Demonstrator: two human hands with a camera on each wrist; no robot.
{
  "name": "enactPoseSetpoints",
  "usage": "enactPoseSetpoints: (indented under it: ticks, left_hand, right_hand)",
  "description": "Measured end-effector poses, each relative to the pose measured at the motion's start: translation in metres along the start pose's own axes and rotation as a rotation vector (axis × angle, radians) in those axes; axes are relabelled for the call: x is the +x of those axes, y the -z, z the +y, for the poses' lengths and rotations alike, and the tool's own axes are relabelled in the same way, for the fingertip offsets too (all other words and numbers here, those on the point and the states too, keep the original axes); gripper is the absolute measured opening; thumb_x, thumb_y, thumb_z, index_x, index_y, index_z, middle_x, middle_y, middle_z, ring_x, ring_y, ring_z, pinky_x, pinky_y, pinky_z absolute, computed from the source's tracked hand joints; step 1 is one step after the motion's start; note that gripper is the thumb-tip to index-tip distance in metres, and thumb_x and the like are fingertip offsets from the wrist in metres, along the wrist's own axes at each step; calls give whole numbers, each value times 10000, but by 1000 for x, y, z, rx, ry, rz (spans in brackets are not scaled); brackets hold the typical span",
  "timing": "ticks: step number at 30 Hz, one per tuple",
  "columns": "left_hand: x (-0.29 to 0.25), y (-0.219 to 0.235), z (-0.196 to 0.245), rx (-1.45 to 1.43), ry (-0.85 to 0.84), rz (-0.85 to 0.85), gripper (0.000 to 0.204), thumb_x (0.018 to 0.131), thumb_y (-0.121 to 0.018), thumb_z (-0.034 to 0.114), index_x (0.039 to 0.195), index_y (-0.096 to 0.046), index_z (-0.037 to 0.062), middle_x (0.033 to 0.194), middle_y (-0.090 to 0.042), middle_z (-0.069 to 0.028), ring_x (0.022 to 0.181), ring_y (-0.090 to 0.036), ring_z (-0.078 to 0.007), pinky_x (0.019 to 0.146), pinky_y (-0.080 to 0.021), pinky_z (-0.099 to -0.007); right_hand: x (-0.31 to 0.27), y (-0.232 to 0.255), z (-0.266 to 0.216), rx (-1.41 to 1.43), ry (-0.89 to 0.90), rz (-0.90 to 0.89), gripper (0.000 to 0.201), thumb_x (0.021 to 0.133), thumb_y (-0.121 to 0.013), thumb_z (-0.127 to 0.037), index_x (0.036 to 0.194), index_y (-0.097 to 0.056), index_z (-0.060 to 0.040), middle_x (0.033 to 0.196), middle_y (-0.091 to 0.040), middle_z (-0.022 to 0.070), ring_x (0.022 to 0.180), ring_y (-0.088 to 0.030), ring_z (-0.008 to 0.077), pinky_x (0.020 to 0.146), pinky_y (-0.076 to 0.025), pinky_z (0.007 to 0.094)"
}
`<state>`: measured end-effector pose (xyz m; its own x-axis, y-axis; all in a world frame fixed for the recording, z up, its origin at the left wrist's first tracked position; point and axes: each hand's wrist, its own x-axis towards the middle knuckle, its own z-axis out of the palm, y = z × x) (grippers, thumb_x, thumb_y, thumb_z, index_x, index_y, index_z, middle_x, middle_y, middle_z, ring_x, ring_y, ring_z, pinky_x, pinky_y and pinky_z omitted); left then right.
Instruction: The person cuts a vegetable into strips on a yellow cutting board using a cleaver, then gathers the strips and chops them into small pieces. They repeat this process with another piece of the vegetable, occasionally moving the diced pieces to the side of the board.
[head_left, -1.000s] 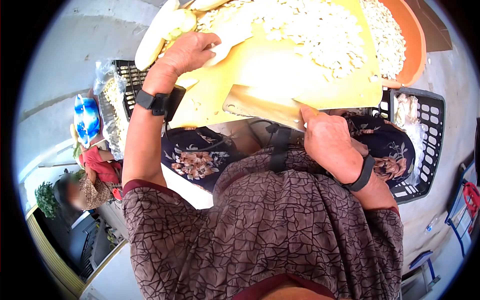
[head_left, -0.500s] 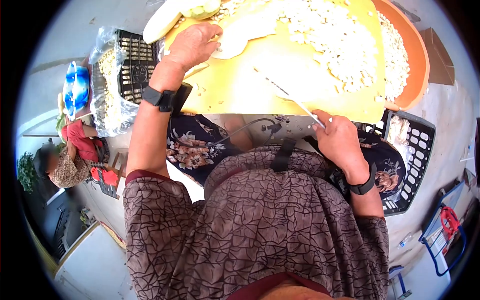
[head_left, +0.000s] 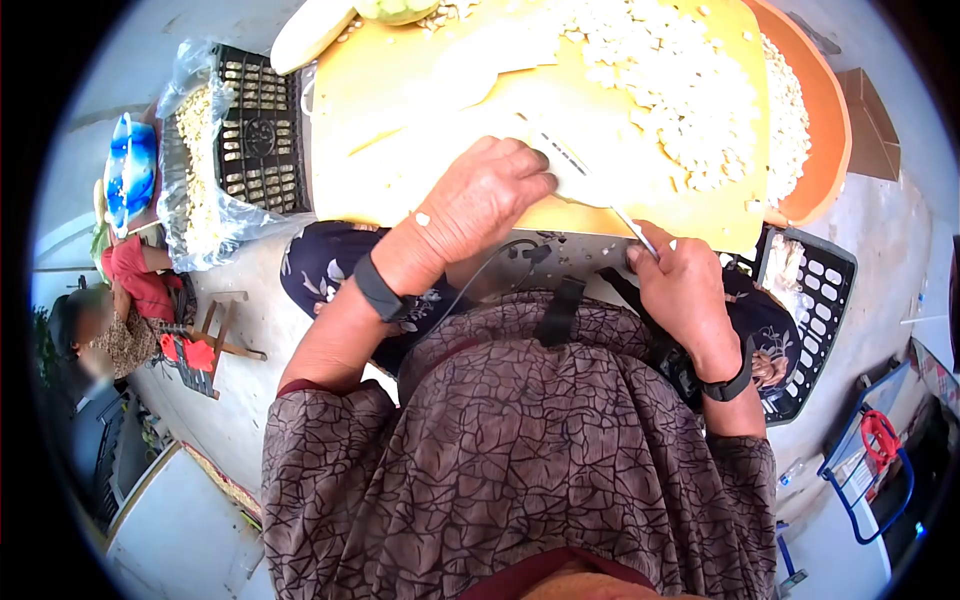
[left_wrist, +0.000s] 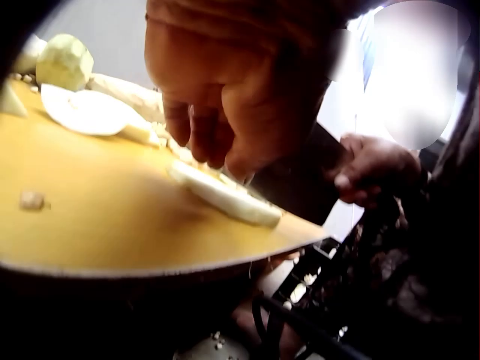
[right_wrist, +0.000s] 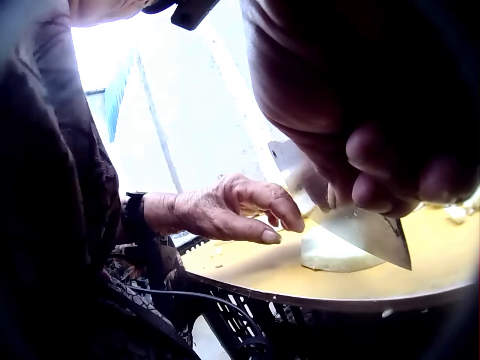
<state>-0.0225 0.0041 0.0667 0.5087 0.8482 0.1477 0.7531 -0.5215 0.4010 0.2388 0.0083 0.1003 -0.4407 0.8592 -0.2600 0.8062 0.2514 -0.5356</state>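
My right hand (head_left: 685,290) grips the handle of a cleaver (right_wrist: 382,238), whose blade stands edge-on over the front of the yellow chopping board (head_left: 350,185). Beneath the blade lies a pale, flat-sided slab of peeled vegetable (right_wrist: 330,255), gourd-like in look. My left hand (head_left: 480,195) hovers at the slab's near end, its fingers loosely bent and pointing down, fingertips close over it in the left wrist view. A small white crumb sticks to the left wrist. Farther back rests a larger cut pale piece (left_wrist: 82,112).
Chopped pale pieces (head_left: 690,110) cover the board's right side, beside an orange basin (head_left: 830,150) full of more. Whole peeled vegetables (head_left: 310,35) lie at the back left. Black crates (head_left: 260,140) stand on both sides. Another person (head_left: 120,320) sits at far left.
My left hand has come from the large piece at the back left down toward the cleaver at the board's front. The cleaver has turned from flat to edge-on.
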Motion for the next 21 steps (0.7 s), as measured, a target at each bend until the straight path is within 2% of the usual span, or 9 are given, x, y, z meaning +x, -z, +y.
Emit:
enactPoseSetpoints:
  ticks: [2,5,13,16,21]
  left_hand:
    - [2,-7,4,42,-11,-12,249,752,-648,85,989,-722,67,1010,-689,-92,1019,-632,-275,967,-467,-390]
    - [5,-23,0,71,-66,93,249,749,-622,84,980,-714,73,880,-646,-44,930,-605,-219,882,-468,-339]
    - [1,-47,4,56,-52,185,226,748,-648,89,950,-746,64,957,-684,-66,966,-621,-250,940,-470,-382]
    - [1,-54,6,3,-19,237,221,742,-660,74,941,-753,54,984,-694,-78,993,-625,-272,972,-466,-412]
    - [0,-60,4,-61,-9,281,219,726,-671,46,930,-752,42,1006,-699,-83,992,-625,-285,959,-484,-423]
  right_hand:
    - [-2,-2,-3,-58,46,31,154,833,-660,-103,966,-679,-29,625,-611,197,645,-653,392,617,-520,473]
    - [-2,-5,-3,-131,78,46,152,816,-661,-83,954,-662,-22,609,-608,186,622,-651,382,597,-518,470]
    - [-8,10,-3,-148,45,-42,209,783,-641,-38,981,-655,25,624,-627,177,603,-657,361,585,-523,455]
    - [-9,7,3,-155,69,-23,299,810,-711,-85,1095,-675,-2,619,-615,186,598,-638,371,571,-493,452]
    - [-8,9,-1,-163,32,-75,284,815,-695,-68,1090,-672,-2,647,-628,192,596,-638,366,569,-493,451]
